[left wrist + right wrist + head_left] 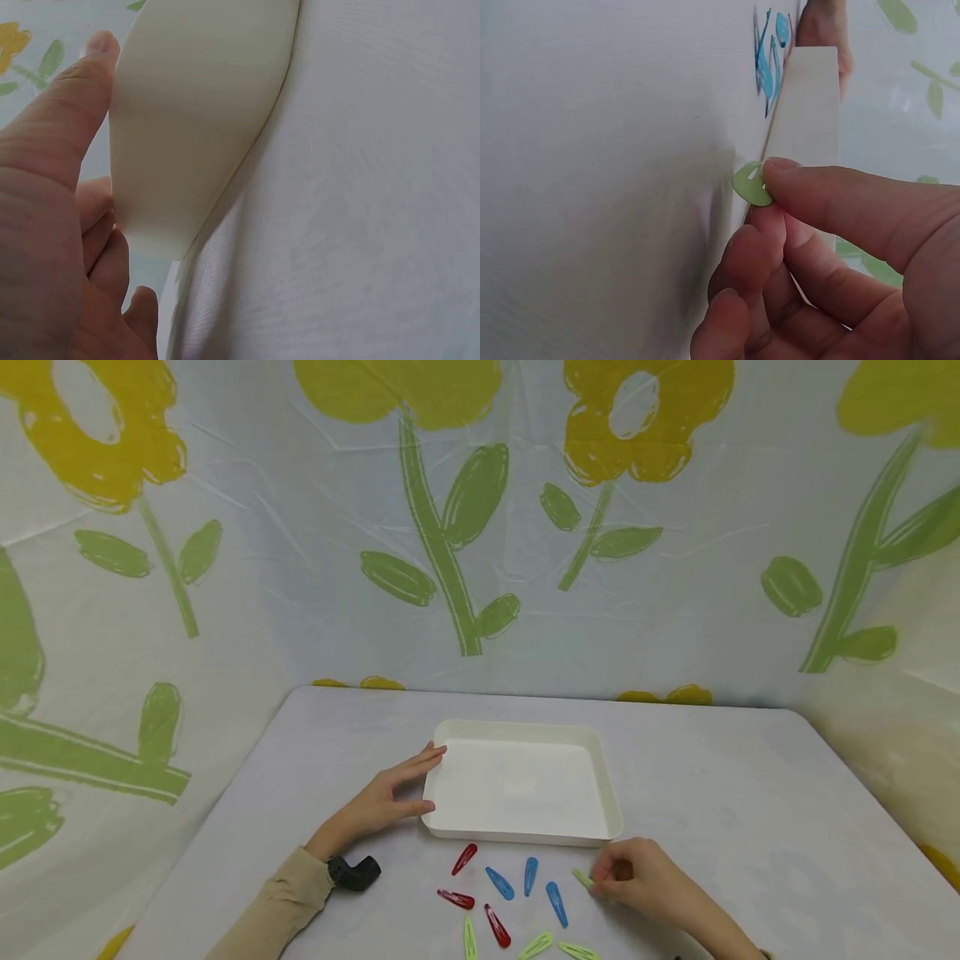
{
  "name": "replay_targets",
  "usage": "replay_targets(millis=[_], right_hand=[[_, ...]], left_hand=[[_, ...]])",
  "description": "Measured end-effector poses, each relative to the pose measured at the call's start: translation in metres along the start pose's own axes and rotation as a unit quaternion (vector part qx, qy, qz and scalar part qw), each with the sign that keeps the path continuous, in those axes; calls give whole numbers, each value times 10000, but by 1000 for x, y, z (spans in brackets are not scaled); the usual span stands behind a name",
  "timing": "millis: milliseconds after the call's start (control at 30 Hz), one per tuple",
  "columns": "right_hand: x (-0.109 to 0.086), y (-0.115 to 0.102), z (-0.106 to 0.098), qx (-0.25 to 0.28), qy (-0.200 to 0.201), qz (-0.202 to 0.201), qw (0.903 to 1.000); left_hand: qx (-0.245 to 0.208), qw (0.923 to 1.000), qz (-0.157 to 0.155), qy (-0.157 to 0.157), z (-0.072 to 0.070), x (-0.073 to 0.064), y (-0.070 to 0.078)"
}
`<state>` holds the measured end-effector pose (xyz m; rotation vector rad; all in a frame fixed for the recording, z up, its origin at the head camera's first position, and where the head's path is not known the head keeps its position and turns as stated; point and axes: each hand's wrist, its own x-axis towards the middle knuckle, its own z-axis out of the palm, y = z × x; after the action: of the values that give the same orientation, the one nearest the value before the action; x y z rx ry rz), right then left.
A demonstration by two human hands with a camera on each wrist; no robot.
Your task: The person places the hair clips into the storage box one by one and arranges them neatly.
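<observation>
Green clip (750, 190) sits pinched in your right grip (639, 879); your left grip (380, 800), spread, touches the tray (517, 789). Before it: three red clips (498, 927), three blue clips (557, 904), three more green clips (536, 945).

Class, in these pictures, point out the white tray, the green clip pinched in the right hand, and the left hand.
White tray (517, 789): head view, on its bare floor.
Pinched green clip (748, 190): right wrist view, on its exposed part.
Left hand (377, 803): head view, on the back of it.
</observation>
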<state>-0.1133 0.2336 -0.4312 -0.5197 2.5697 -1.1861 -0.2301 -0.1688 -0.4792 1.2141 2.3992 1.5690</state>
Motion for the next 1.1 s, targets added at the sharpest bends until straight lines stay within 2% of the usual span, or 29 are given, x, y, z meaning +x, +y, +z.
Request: replay_targets(millis=[233, 367, 567, 833, 967, 1100], right_hand=[[2, -5, -2, 34, -109, 56, 9999], [3, -9, -4, 72, -173, -34, 9998], [5, -16, -6, -31, -185, -235, 9995], [6, -30, -12, -141, -40, -546, 9984], [7, -36, -14, -28, -98, -515, 9986], [7, -40, -16, 95, -199, -430, 9988]], left_hand=[[-126, 9999, 57, 6, -1, 5, 23], [-112, 9999, 84, -16, -2, 5, 28], [-221, 9998, -8, -31, -2, 3, 27], [-121, 9999, 37, 13, -3, 2, 28], [-188, 9998, -68, 10, -4, 1, 28], [-191, 9997, -155, 14, -3, 0, 16]])
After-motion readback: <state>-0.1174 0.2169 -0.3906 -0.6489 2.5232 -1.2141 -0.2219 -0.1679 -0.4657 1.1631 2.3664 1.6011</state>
